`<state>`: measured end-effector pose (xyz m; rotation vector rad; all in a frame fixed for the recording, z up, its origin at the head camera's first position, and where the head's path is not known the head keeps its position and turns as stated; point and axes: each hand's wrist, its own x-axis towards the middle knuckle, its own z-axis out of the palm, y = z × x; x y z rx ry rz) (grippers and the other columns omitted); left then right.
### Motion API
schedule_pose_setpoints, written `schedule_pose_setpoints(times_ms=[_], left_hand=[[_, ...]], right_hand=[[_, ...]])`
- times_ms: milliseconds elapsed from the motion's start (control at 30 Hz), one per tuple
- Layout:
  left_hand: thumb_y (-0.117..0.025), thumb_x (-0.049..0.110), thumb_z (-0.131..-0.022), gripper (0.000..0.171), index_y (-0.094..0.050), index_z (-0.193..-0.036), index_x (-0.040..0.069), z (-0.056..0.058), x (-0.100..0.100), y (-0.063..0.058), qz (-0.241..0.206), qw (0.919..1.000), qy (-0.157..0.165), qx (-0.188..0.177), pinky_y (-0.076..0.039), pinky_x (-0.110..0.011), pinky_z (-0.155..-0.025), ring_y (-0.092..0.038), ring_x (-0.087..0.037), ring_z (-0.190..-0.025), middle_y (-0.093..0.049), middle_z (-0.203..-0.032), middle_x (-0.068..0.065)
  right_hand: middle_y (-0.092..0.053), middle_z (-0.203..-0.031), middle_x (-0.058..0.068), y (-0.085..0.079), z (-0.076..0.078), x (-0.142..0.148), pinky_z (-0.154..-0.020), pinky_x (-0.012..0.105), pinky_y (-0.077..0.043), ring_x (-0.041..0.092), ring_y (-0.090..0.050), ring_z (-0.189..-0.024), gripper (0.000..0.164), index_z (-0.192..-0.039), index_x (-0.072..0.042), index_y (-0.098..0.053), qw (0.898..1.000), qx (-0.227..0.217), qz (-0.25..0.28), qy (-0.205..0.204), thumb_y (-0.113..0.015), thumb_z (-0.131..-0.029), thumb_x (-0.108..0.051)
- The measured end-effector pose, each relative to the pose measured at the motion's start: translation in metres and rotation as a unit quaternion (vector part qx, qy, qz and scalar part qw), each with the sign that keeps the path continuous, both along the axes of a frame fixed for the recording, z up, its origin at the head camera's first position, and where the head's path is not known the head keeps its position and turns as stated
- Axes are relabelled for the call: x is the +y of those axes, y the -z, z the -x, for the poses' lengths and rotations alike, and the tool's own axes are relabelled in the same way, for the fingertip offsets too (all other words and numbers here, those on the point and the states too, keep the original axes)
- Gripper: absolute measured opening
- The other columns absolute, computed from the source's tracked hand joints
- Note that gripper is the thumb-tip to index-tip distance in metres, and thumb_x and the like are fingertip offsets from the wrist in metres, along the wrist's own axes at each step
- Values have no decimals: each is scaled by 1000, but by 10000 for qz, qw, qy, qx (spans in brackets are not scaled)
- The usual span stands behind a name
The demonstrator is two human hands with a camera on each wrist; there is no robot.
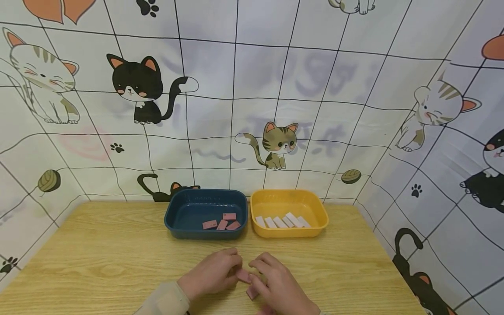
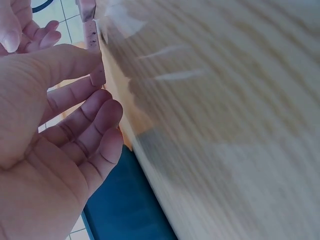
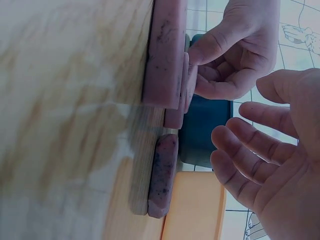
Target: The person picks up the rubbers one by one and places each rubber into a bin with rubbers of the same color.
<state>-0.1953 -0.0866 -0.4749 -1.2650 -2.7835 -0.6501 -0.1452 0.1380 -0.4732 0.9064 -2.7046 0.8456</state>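
My left hand (image 1: pixel 214 271) pinches a small flat pink block (image 1: pixel 243 275) between thumb and forefinger. The left wrist view shows this pink block (image 2: pixel 98 72) close to the tabletop, its other fingers loosely bent. Right beside it hovers my right hand (image 1: pixel 277 282); in the right wrist view its fingers (image 3: pixel 255 155) are spread and hold nothing. On the table under the right hand lie a second pink block (image 1: pixel 252 292) and a third pink block (image 1: pixel 265 310), partly hidden. The right wrist view also shows a dark-speckled pink block (image 3: pixel 163 175) lying on the table.
Behind the hands stand a dark blue tray (image 1: pixel 177 234) with several pink blocks (image 1: pixel 222 224) and, right of it, a yellow tray (image 1: pixel 320 227) with several white blocks (image 1: pixel 280 222). A cat-patterned cloth (image 1: pixel 212 109) hangs behind the wooden table (image 1: pixel 98 262).
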Motion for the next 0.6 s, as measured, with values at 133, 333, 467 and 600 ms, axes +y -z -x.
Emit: schedule_pose_setpoints(times_ms=[133, 333, 467, 600], left_hand=[[-80, 15, -88, 13, -67, -87, 16, 1, -3, -2, -17, 9999, -52, 136, -41, -19, -64, -42, -2, -69, -49, -81, 10], [-81, 20, -89, 14, -68, -89, 16, 0, -5, -7, -3, 9995, -168, 256, -47, -22, -68, -46, -2, -72, -55, -85, 7], [-81, 20, -89, 14, -68, -90, 16, 0, -8, -10, -46, 9993, -255, 277, -50, -23, -69, -48, -2, -73, -56, -87, 7], [-81, 17, -89, 13, -69, -91, 16, 1, -10, -12, -129, 9991, -284, 291, -52, -25, -72, -51, -3, -77, -58, -90, 6]], right_hand=[[-63, -110, -4, 0, 1, 0, -84, 30, -57, 8, -62, -96, 20, -116, -11, -73, 9999, -88, -25, 62, -62, -104, -24], [-62, -109, -6, -2, 1, -1, -82, 29, -57, 6, -61, -94, 19, -115, -13, -73, 9999, -120, 4, 113, -63, -104, -24], [-62, -110, -7, -4, 2, -1, -84, 29, -57, 5, -60, -95, 20, -117, -14, -73, 9997, -204, -43, 150, -61, -105, -25], [-62, -110, -7, -6, 3, -2, -85, 30, -57, 3, -59, -95, 20, -117, -15, -72, 9995, -255, -68, 195, -60, -105, -25]])
